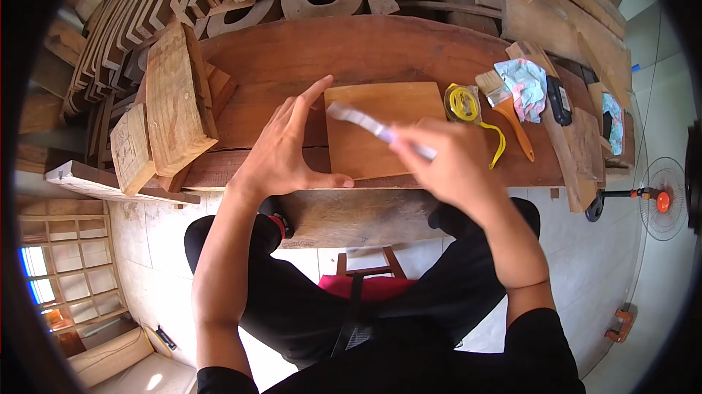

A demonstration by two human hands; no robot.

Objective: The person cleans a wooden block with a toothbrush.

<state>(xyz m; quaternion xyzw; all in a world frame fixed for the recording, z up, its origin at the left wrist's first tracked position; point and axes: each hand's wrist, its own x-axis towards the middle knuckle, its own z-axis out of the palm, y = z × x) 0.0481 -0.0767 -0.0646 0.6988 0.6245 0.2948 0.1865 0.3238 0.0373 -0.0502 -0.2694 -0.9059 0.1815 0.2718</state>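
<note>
a reddish-brown wooden table [380, 50] lies in front of you, with a flat wooden board [395, 101] at its near edge, about the middle. your left hand [281, 145] is open, thumb and fingers spread along the board's left side, holding nothing, while your right hand [453, 160] is closed on a slim pale tool [363, 121] over the board. right of the board are a paintbrush [516, 127], a crumpled light-blue cloth [528, 88] and a yellow tape measure [463, 103].
</note>
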